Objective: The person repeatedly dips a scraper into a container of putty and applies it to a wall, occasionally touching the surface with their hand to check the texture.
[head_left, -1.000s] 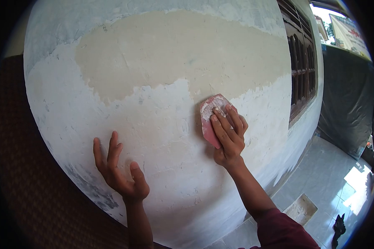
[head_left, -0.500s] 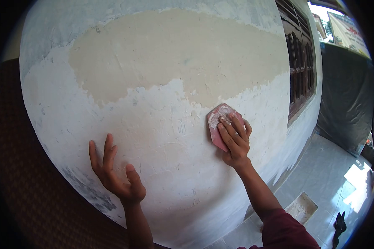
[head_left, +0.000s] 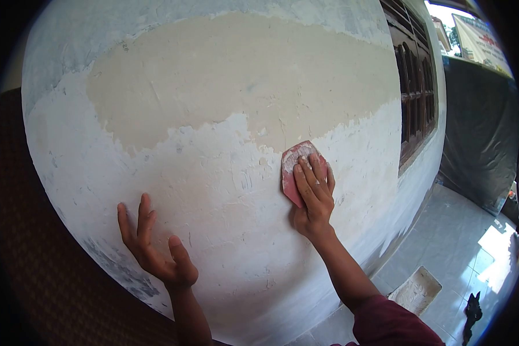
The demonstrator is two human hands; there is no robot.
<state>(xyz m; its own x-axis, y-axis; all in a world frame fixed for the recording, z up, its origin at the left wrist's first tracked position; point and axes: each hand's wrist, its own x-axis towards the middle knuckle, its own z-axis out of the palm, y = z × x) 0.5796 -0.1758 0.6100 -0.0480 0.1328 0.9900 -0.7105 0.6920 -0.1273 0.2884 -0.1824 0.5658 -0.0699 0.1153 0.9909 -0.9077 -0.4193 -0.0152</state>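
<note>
Against the white wall (head_left: 213, 190), my right hand (head_left: 313, 193) presses a flat red spreader (head_left: 289, 181) with angled corners. White residue coats the top of the spreader, and my fingers lie across it with the thumb side hidden. Just above it begins a large beige patch (head_left: 230, 75) with a ragged lower border. My left hand (head_left: 158, 248) is raised at the lower left, its fingers spread and holding nothing, close in front of the wall. Rough marks and thin ridges show on the white surface between the hands.
A dark wooden window (head_left: 415, 86) is set in the wall at the right. On the grey tiled floor (head_left: 450, 230) lie a whitish rectangular tray (head_left: 418, 291) and a black object (head_left: 472, 314). Dark sheeting (head_left: 478, 132) hangs beyond, below a banner (head_left: 481, 43).
My right hand and the spreader have shifted slightly left and up along the wall. My left hand sits a little lower and further left in view, still spread.
</note>
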